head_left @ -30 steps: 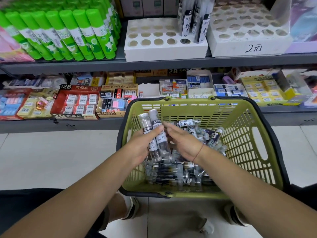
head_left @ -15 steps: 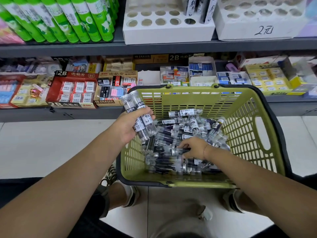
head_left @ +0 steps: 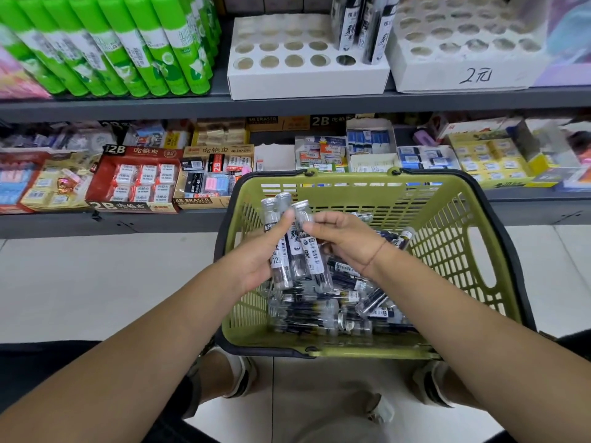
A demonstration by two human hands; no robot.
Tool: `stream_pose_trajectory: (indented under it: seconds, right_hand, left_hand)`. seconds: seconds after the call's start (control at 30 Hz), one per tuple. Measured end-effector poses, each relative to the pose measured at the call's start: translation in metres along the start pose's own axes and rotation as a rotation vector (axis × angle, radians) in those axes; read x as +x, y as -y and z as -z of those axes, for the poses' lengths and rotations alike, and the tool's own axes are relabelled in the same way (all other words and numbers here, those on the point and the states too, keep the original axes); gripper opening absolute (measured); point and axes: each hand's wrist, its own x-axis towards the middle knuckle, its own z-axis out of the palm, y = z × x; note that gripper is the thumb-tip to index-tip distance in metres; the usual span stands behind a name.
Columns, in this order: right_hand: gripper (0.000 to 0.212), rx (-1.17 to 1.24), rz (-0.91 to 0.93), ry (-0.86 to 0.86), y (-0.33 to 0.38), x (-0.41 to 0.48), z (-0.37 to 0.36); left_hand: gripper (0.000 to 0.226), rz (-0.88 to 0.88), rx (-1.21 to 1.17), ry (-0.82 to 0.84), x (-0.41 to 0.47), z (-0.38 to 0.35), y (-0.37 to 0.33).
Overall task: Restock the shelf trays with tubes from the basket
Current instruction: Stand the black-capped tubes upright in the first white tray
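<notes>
**Hands over the basket, head view.** The left hand is held above the near-left part of the green basket. Its fingers are curled round two clear tubes, which stand upright with their silver caps above the thumb.

The right hand was sunk among the loose tubes on the basket floor half a second ago. It has since been raised and brought across to the left hand. A third tube is now pinched just below its cap by the right fingertips and laid against the right side of the two already held. The bundle has thus grown from two tubes to three. Whether the third tube is yet gripped by the left fingers cannot be told.

The held tubes lie between the two sets of fingers, with caps beyond the fingertips and bases below the left palm. The loose tubes lie directly beneath both hands, heaped mostly under and behind the right wrist.

The shelf trays are found well beyond and above the fingertips, on the upper shelf.
- **White tray**: most holes are unfilled, and a few standing tubes are seen at its right end.
- **Second tray**: it lies to the right, is marked by hand, and shows rows of open holes.

Gathering is judged to be the step in hand. Nothing from this bundle has yet been set in a hole, so most of the restocking is judged to remain.
</notes>
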Motion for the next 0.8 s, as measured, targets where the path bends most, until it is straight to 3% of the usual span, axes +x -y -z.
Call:
stream_pose_trajectory:
  seconds: [0.13, 0.3, 0.37, 0.43, 0.5, 0.6, 0.8]
  right_hand:
    - [0.013, 0.043, -0.017, -0.034, 0.001, 0.002, -0.004]
    - [0.002, 0.124, -0.047, -0.007, 0.002, 0.002, -0.005]
    - [0.002, 0.132, -0.034, 0.027, -0.004, 0.003, 0.003]
    - [0.006, -0.018, -0.036, 0.028, -0.016, 0.004, 0.017]
    - [0.016, -0.355, -0.079, 0.056, -0.035, 0.002, 0.033]
    - [0.026, -0.810, -0.211, 0.250, -0.077, -0.005, 0.044]
    - [0.026, -0.939, -0.273, 0.330, -0.110, -0.006, 0.038]
  left_hand:
    - [0.135, -0.026, 0.055, 0.071, 0.000, 0.002, 0.004]
    - [0.120, -0.059, 0.128, 0.028, -0.003, -0.004, 0.006]
    - [0.127, -0.054, 0.120, -0.019, 0.000, 0.001, 0.007]
    - [0.132, -0.062, 0.112, -0.043, 0.009, 0.010, 0.009]
    - [0.128, -0.052, 0.110, -0.049, 0.022, 0.024, 0.014]
    - [0.118, -0.025, 0.071, -0.078, 0.034, 0.037, 0.018]
    - [0.094, -0.048, 0.059, -0.069, 0.012, 0.020, 0.006]
